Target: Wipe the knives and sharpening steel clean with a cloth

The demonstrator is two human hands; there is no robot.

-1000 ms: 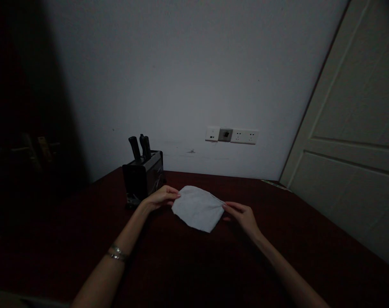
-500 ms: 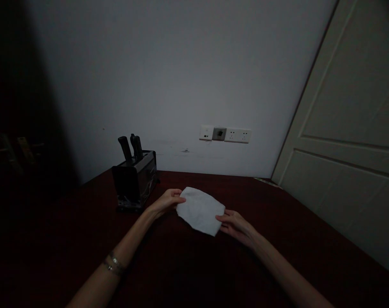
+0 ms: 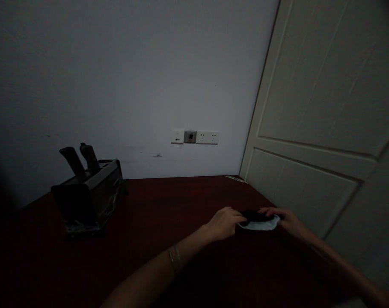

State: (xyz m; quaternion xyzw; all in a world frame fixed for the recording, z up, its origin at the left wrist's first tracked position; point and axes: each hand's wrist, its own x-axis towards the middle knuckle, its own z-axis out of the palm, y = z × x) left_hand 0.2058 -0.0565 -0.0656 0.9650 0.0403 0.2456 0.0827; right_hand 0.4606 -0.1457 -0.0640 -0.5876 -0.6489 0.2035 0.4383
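A white folded cloth [image 3: 260, 225] is held low over the dark red table [image 3: 155, 222] near its right side. My left hand [image 3: 224, 222] pinches its left end and my right hand [image 3: 286, 219] grips its right end. The cloth looks seen edge-on, with its upper side in shadow. A bracelet sits on my left wrist. Both hands have their fingers closed on the cloth.
A black knife block [image 3: 90, 194] with two dark handles stands at the back left. A white panelled door [image 3: 325, 124] runs along the table's right edge. A row of wall sockets [image 3: 194, 137] sits on the grey wall behind.
Both hands carried the cloth from the table's middle to the right, near the door. The cloth went from lying spread flat to being seen edge-on. The view turned right.
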